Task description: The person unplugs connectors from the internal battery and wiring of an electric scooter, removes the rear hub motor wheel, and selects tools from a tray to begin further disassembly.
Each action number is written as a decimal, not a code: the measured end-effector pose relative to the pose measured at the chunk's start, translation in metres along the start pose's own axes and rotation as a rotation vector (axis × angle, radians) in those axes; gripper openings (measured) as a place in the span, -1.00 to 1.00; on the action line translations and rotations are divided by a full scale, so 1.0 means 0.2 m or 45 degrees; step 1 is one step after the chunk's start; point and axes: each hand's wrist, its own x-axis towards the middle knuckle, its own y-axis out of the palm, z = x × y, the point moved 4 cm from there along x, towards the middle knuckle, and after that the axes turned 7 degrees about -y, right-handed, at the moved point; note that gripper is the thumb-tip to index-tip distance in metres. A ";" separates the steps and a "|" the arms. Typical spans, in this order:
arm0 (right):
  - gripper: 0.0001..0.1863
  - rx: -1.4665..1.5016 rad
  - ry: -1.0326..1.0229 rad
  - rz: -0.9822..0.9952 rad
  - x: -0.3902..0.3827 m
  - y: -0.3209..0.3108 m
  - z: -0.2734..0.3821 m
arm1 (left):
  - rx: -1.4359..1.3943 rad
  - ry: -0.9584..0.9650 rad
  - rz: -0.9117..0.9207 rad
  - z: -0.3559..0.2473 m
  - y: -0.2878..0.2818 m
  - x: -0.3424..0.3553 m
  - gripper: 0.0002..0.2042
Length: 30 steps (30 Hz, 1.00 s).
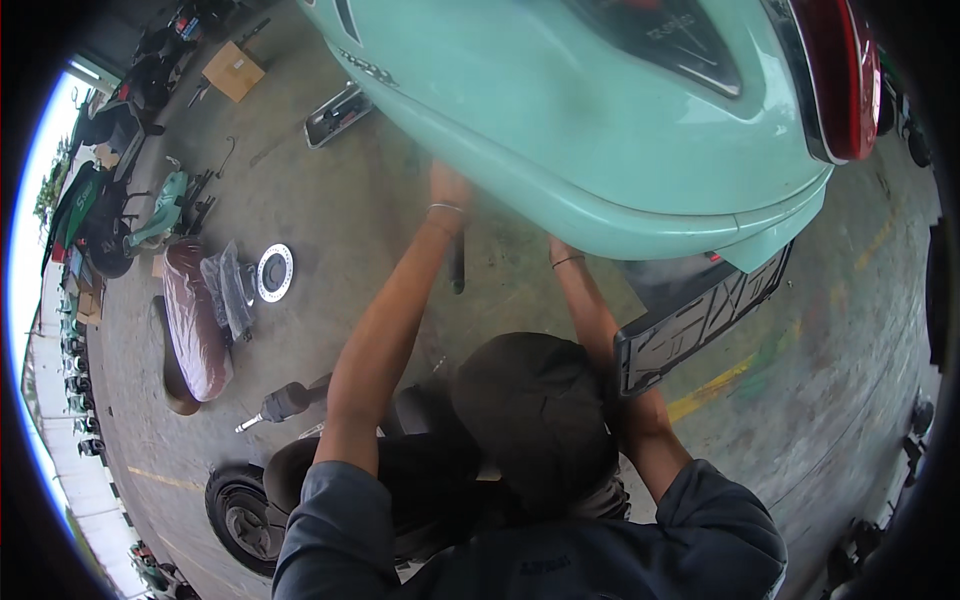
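Note:
A mint-green scooter body [560, 130] with a red tail light [858, 90] fills the top of the view. Both my arms reach beneath its lower edge. My left hand [449, 184] shows only near the wrist, a thin band around it; the body panel hides its fingers. Just below that wrist is a dark rod-like piece [458, 268]. My right hand [560, 247] likewise disappears under the panel, with a dark band at the wrist. What either hand touches is hidden. Beside my right forearm hangs a black ribbed rear plate [705, 318]. A dark cap [535, 405] lies between my forearms in the picture.
An impact wrench [288, 402] lies left of my left forearm, above a black-tyred wheel [245, 522]. Farther left are a plastic-wrapped seat [197, 325] and a perforated white ring [276, 272]. A tool tray [335, 116], a cardboard box [233, 71] and scooter parts [165, 210] lie beyond.

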 end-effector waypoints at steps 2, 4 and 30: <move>-0.61 -0.163 0.019 -0.017 0.00 -0.22 -0.23 | -0.188 -0.217 -0.264 -0.04 0.34 -0.21 -0.66; -0.60 -0.253 0.082 -0.001 -0.02 -0.33 -0.32 | -0.052 -0.206 -0.311 -0.19 0.44 -0.33 -0.61; -0.60 -0.027 -0.160 0.228 -0.06 -0.10 0.49 | -0.698 0.283 0.078 -0.75 0.38 -0.19 -0.74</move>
